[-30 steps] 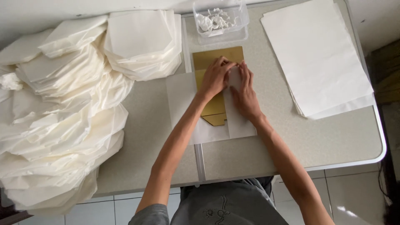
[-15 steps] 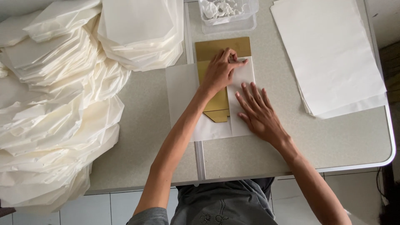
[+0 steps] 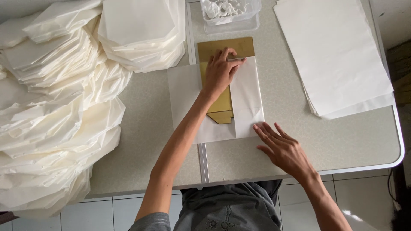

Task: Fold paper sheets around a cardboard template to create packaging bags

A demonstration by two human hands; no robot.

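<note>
White paper sheet (image 3: pixel 246 100) pinned by flat left hand (image 3: pixel 220 72); right hand (image 3: pixel 284 149), grip open, touches its corner.

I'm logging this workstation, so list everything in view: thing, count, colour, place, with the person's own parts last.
gold template: one, gold, table centre, under the left hand.
white sheet: one, white, partly folded over the template.
flat paper stack: one, white, table's right side.
folded paper piles: count unclear, cream-white, left side.
clear container: one, transparent with white bits inside, top centre.
table: one, speckled grey, under everything.
tiled floor: pale, bottom edge.
left hand: pressing on sheet and template.
right hand: flat at the sheet's lower right corner.
</note>
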